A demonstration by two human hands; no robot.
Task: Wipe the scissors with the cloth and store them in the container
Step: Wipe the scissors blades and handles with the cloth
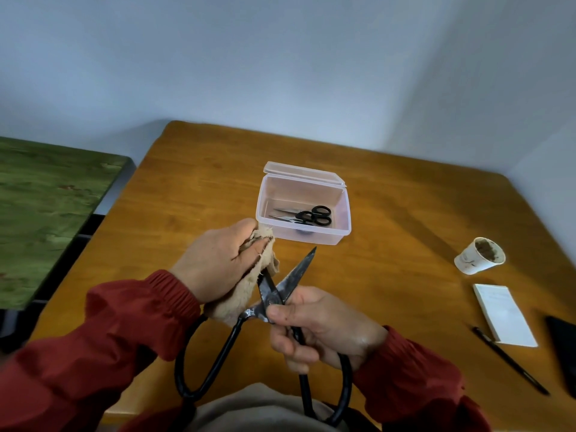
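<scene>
Large black iron scissors (293,277) are held open above the near edge of the wooden table (389,213). My right hand (321,328) grips one handle just below the pivot. My left hand (215,263) holds a beige cloth (246,291) wrapped around the left blade, which is mostly hidden by it. The right blade points bare towards a clear plastic container (304,204). The container stands open, its lid tipped back, with two small black-handled scissors (307,216) lying inside.
A used paper cup (480,255) stands at the right. Nearer lie a white notepad (503,314), a black pen (511,361) and a dark device (564,353) at the frame edge. A green table (46,207) stands to the left.
</scene>
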